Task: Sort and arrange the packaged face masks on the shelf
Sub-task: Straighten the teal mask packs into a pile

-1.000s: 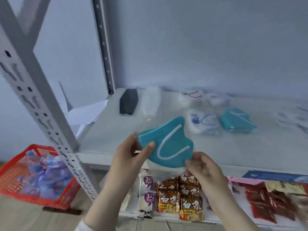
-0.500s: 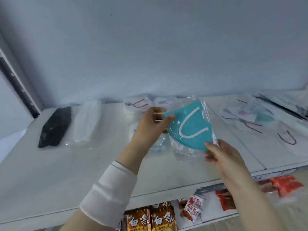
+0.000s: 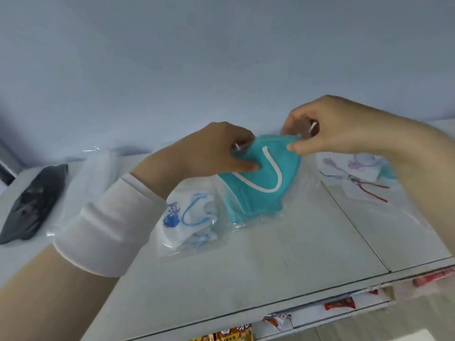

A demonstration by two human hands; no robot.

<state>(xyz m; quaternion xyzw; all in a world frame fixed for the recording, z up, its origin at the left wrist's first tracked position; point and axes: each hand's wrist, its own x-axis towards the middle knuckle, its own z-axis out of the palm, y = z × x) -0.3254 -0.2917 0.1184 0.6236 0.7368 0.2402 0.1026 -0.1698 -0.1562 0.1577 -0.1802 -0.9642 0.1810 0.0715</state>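
A teal packaged mask [image 3: 264,173] with a white ear loop lies on top of a stack of teal masks on the white shelf [image 3: 270,262]. My left hand [image 3: 216,151] pinches its left upper edge and my right hand [image 3: 327,126] pinches its right upper corner. Just left of the stack sits a white mask with blue loops [image 3: 189,217] in clear wrap. A black mask [image 3: 32,203] and a white mask [image 3: 83,188] lie at the far left. Clear packets with red-looped masks [image 3: 362,183] are at the right, partly behind my right forearm.
A pale wall rises directly behind the shelf. Below the shelf's front edge, red and orange snack packets [image 3: 339,303] lie on a lower shelf. A seam [image 3: 357,227] in the shelf board runs diagonally on the right.
My hands carried the teal mask forward and lowered it onto the teal stack on the shelf. The view shifted right and closer to the shelf.
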